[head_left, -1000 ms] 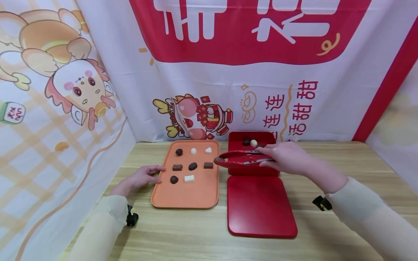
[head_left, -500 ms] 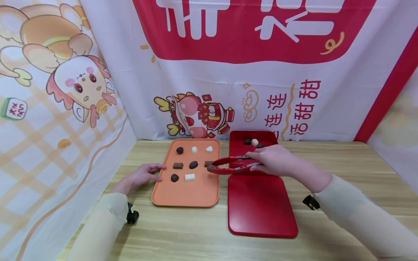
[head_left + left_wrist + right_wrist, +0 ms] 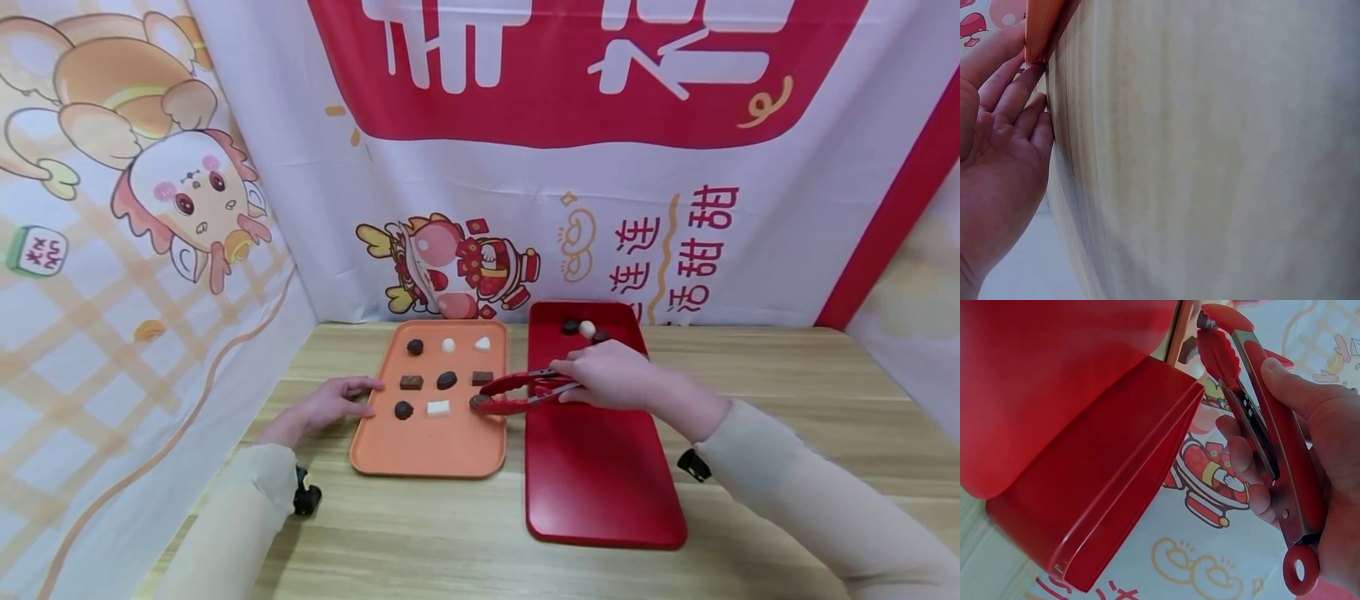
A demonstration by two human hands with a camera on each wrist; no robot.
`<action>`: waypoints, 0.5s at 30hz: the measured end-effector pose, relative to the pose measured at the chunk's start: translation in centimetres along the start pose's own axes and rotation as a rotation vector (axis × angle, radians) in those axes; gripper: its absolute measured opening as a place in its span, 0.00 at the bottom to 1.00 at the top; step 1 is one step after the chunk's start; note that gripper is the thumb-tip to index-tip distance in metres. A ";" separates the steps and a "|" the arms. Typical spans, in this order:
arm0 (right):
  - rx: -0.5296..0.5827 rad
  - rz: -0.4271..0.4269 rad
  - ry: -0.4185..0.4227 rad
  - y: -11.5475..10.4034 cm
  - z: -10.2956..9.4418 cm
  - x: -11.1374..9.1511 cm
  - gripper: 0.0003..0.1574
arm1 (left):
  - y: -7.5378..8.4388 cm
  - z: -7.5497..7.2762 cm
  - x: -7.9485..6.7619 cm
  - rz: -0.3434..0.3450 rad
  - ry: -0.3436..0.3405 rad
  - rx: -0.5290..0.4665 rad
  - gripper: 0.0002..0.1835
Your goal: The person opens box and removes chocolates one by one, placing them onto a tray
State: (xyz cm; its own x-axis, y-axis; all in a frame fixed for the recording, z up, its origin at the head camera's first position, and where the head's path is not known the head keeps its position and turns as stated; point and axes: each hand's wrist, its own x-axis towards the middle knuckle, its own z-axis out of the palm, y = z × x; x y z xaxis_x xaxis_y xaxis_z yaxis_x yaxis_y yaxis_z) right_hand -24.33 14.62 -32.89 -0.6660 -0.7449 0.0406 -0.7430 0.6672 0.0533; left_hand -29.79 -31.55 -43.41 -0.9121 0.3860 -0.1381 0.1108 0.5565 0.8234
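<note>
My right hand [image 3: 618,375] grips red-and-metal tongs [image 3: 1286,444], thumb on one arm and fingers round the other. In the head view, the tongs' tips are at a round brown chocolate [image 3: 480,403] by the right side of the orange tray [image 3: 427,454]. This chocolate lines up with a white rectangular one [image 3: 438,408] and a dark round one [image 3: 403,410]. My left hand [image 3: 333,403] touches the tray's left rim with its fingertips, fingers fairly straight; in the left wrist view the rim [image 3: 1041,28] meets the thumb and fingers.
Behind them on the tray sit a dark oval chocolate [image 3: 447,380] and several others. To the right stands a red box [image 3: 551,337] holding dark and white pieces, partly hidden by my right hand. A red lid [image 3: 603,492] lies in front of it. A printed cloth [image 3: 450,183] hangs behind.
The tongs have carried the round brown chocolate left from the box's edge onto the tray's right side, down to the front row. My right hand moved left with them; my left hand stays at the rim.
</note>
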 end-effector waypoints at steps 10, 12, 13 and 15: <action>0.026 0.043 -0.051 -0.2 0.5 0.7 0.25 | -0.1 0.0 0.0 -0.013 0.001 -0.013 0.29; 0.037 0.051 -0.055 -0.2 0.6 0.7 0.26 | -0.1 0.0 0.0 -0.014 -0.001 -0.015 0.29; 0.044 0.054 -0.057 -0.3 0.6 0.7 0.26 | -0.1 0.0 0.0 -0.014 -0.001 -0.017 0.29; 0.054 0.058 -0.059 -0.3 0.7 0.7 0.28 | -0.1 0.0 0.0 -0.011 -0.003 -0.013 0.29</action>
State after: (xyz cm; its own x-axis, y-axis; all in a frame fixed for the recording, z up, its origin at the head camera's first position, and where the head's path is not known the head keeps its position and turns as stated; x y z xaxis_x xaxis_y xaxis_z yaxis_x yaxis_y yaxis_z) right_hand -24.67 13.89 -33.60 -0.7098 -0.7042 -0.0167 -0.7043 0.7099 -0.0012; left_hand -29.74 -31.58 -43.47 -0.9122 0.3819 -0.1487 0.0955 0.5510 0.8290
